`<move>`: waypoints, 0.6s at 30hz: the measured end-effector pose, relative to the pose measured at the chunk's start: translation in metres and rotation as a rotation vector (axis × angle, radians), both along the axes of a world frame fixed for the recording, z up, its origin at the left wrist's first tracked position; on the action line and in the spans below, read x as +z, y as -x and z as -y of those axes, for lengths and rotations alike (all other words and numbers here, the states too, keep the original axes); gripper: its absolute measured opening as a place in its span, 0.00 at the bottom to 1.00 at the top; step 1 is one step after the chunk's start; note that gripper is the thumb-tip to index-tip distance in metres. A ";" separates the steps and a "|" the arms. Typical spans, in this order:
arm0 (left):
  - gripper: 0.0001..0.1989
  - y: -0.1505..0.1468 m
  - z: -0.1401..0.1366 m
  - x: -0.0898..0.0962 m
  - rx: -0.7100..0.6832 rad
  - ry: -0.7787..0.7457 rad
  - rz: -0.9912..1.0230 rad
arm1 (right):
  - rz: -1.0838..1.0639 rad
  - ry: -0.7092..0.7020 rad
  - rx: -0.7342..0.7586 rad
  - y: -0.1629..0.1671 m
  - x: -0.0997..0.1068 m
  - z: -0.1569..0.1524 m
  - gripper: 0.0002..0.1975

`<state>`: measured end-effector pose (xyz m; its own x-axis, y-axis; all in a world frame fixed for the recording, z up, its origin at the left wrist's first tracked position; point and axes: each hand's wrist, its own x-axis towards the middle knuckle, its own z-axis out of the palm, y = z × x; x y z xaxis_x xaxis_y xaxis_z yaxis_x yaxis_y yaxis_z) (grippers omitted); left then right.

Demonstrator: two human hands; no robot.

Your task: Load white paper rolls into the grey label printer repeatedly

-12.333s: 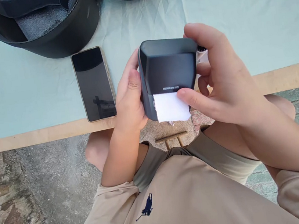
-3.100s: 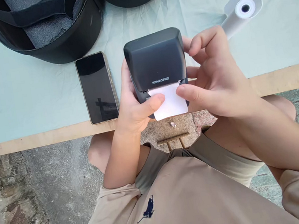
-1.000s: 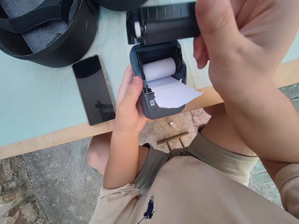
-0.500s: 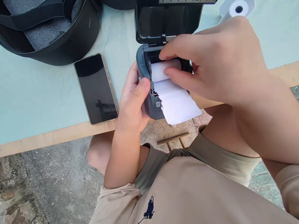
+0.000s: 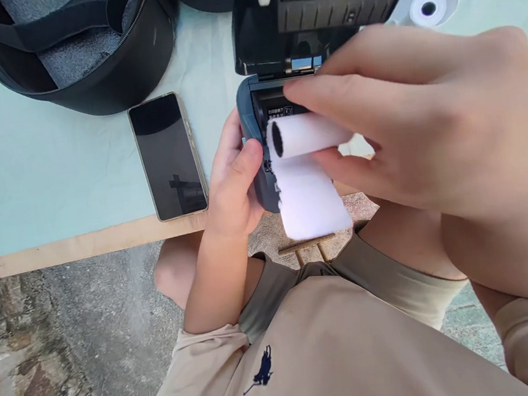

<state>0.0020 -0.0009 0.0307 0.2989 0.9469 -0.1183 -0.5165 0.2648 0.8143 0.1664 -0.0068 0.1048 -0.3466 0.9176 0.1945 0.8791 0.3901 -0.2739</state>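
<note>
My left hand (image 5: 234, 176) grips the left side of a small dark receipt printer (image 5: 246, 108) at the table's front edge, thumb on its rim. The printer's black lid (image 5: 255, 35) stands raised, showing a roller and a white gear. Between the thumb and fingers of my right hand (image 5: 409, 112) is a thin white paper roll (image 5: 309, 133), held just over the printer's compartment. Its dark core end faces left. A loose strip of paper (image 5: 311, 201) hangs from it over the printer's front. My fingers hide the roll's right end.
A phone (image 5: 169, 159) lies left of the printer. Behind it stands an open black zip case (image 5: 128, 73) with grey foam inside. Another white paper roll (image 5: 428, 8) rests at the back right. The wooden table edge (image 5: 103, 242) runs along the front.
My right hand has lifted the paper roll out of the printer's compartment, towards me. Printed markings inside the compartment now show. The left hand keeps its hold on the printer.
</note>
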 end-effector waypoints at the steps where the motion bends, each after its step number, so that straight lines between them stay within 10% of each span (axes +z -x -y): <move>1: 0.15 0.001 -0.001 0.000 -0.007 -0.001 0.014 | -0.068 -0.016 0.055 -0.005 0.001 0.003 0.09; 11: 0.13 0.004 -0.007 -0.004 0.004 0.038 0.137 | -1.270 0.340 -0.069 -0.034 -0.046 -0.003 0.16; 18: 0.14 0.005 -0.009 -0.003 0.010 0.029 0.083 | -1.542 0.571 -0.329 -0.032 -0.057 -0.008 0.14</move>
